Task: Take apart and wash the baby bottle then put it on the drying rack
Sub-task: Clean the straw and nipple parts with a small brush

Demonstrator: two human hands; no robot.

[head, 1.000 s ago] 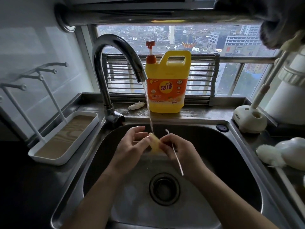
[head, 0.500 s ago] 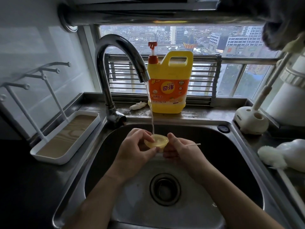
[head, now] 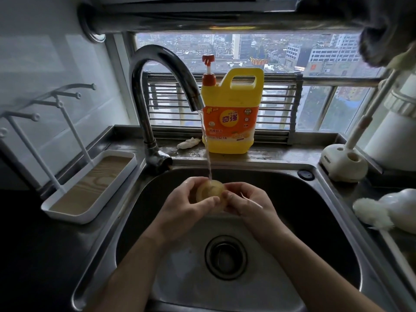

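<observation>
Bottle part (head: 210, 191), one, amber, between left hand (head: 185, 204) and right hand (head: 251, 202)

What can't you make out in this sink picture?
Head view:
yellow bottle part: underside hidden by the left hand and right hand gripping it.
thin stick in the right hand: blurred, too thin to identify.
drying rack: left pegs cut off by the frame edge.
white things at right: cut off by the edge.
</observation>
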